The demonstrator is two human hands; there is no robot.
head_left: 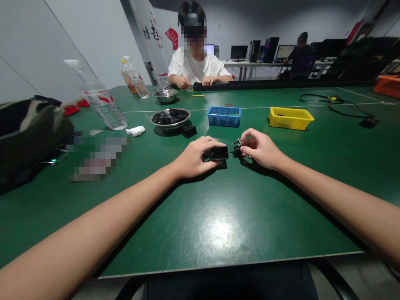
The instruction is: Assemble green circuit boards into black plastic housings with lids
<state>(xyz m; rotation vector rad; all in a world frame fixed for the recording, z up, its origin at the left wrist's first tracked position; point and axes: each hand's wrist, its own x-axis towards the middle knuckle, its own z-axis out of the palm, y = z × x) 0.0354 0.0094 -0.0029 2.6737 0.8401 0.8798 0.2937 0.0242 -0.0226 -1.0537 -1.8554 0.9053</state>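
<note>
My left hand [201, 158] is closed around a black rectangular plastic case [219, 153], its fingers over the top and its thumb below. To the right of it, my right hand [258, 149] pinches a small circuit board [238, 144] with black parts, held between thumb and fingertips. A narrow gap separates the board from the case. Beyond my left hand stands a metal bowl [170, 121] heaped with black plastic pieces. One black piece [189, 129] lies on the table against the bowl's right side.
A blue bin [224, 116] with small parts and a yellow bin [290, 118] stand beyond my hands on the green table [212, 216]. At left are a water bottle [104, 104], crumpled tissue [135, 131] and a bag [28, 137]. Across the table a person [198, 62] sits working.
</note>
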